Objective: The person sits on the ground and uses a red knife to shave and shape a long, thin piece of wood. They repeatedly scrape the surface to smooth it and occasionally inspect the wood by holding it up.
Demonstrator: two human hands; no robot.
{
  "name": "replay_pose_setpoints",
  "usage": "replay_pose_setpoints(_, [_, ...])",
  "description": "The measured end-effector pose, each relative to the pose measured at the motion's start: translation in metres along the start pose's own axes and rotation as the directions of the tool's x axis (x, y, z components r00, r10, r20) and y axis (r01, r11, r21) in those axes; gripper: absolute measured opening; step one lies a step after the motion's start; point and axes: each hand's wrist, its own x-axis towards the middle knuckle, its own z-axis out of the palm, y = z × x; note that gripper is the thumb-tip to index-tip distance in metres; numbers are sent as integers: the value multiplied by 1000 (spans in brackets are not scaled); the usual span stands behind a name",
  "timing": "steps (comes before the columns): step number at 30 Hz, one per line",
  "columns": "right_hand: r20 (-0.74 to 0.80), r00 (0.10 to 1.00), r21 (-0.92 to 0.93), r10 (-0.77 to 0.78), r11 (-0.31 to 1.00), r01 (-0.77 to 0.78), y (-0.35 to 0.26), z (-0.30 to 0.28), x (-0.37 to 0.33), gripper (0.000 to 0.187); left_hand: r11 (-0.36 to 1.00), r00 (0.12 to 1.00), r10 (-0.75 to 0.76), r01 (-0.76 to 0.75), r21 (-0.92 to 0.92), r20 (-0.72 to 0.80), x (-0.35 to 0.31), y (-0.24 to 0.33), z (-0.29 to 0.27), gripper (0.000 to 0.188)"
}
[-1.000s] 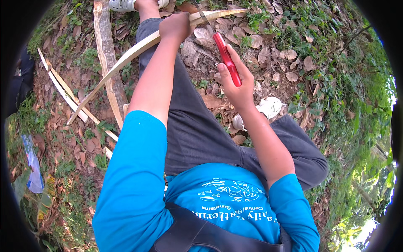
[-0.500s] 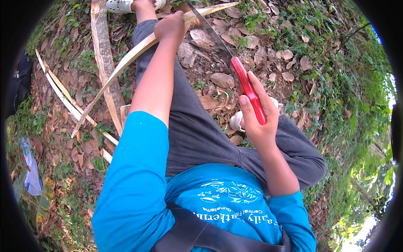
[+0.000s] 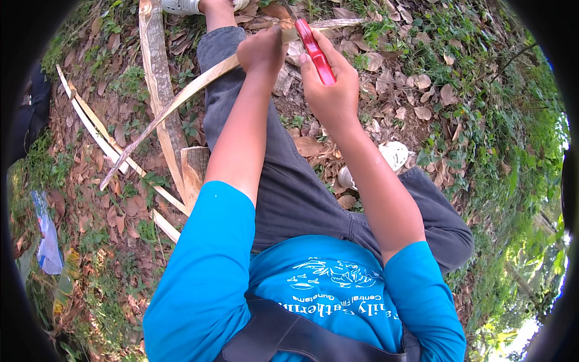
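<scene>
Ground (image 3: 422, 130) strewn with dry leaves spreads all round, with green plants (image 3: 512, 114) crowding the right side. The sitter's blue shirt (image 3: 196, 271) fills the near part, and grey trousers (image 3: 289, 169) reach away from it, one leg out to the far left, the other bent to the right. Left of the outstretched leg a log (image 3: 160, 72) lies lengthwise. The strip (image 3: 205, 78), long and slightly bowed, crosses above that log and over the leg, its left end hanging near two pale slats (image 3: 99, 130) on the ground. A clear and blue bag (image 3: 48, 241) lies at the left, well apart from the wood. A wood block (image 3: 196, 166) sits just beside the log, partly covered by the left arm. One white shoe (image 3: 393, 155) shows between the legs, another at the far edge.

The left hand (image 3: 262, 53) is closed round the strip at the far end of the leg. The right hand (image 3: 332, 90) grips a red handle (image 3: 315, 53), close by on the right. Beyond it a dark blade (image 3: 289, 8) runs off the far edge; from here I can't tell whether it touches the strip.
</scene>
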Motion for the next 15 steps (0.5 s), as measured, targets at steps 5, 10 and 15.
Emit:
replay_pose_setpoints(5, [88, 992, -12, 87, 996, -86, 25, -9, -19, 54, 998, 998, -40, 37, 47, 58, 20, -2, 2, 27])
replay_pose_setpoints(10, [84, 996, -45, 39, 998, -35, 39, -19, -31, 55, 999, 959, -32, 33, -1, 283, 40, -2, -8, 40])
replay_pose_setpoints(15, [119, 976, -44, 184, 983, -180, -3, -53, -72, 52, 999, 917, -28, 43, -29, 399, 70, -31, 6, 54])
